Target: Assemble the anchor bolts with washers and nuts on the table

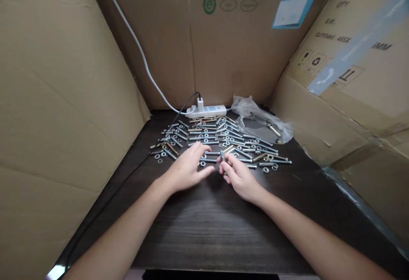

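Over dark wood (207,229), left hand (188,167) curves open; right hand (239,178) pinches metal (223,155).

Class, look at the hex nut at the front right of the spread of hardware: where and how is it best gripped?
Probably pinch the nut by opposite outer edges, coming from above and the near side: it appears to lie flat on the dark table, with a metal piece just behind and a ring close on its right.

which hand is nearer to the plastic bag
Right. The right hand, gripping a metal piece, is in front of the bag and to its left; the left hand is farther left of it.
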`<control>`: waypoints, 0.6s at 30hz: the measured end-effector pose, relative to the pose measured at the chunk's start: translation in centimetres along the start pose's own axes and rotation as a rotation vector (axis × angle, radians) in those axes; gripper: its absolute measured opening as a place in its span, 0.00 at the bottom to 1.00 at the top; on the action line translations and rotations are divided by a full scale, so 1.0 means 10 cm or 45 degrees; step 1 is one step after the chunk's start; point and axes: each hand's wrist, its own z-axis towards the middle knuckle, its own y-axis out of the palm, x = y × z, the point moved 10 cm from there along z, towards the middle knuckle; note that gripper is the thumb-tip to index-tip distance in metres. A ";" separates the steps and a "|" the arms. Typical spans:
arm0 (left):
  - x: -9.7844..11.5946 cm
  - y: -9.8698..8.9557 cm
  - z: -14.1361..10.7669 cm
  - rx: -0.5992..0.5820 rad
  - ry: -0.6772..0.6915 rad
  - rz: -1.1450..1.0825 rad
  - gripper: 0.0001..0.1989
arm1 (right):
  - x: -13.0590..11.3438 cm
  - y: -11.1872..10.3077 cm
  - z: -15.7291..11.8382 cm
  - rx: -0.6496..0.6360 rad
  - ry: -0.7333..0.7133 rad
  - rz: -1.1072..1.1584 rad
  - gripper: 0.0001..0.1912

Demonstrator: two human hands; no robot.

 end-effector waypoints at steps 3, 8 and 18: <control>-0.27 -0.09 -0.03 -0.139 -0.177 0.022 0.06 | 0.03 -0.04 0.01 0.030 0.031 -0.010 0.12; -0.38 -0.16 -0.15 -0.277 -0.299 0.008 0.06 | -0.02 -0.11 -0.01 0.083 -0.023 -0.195 0.17; -0.22 0.05 -0.20 -0.392 -0.244 0.085 0.09 | -0.19 -0.13 -0.05 0.074 -0.078 -0.457 0.11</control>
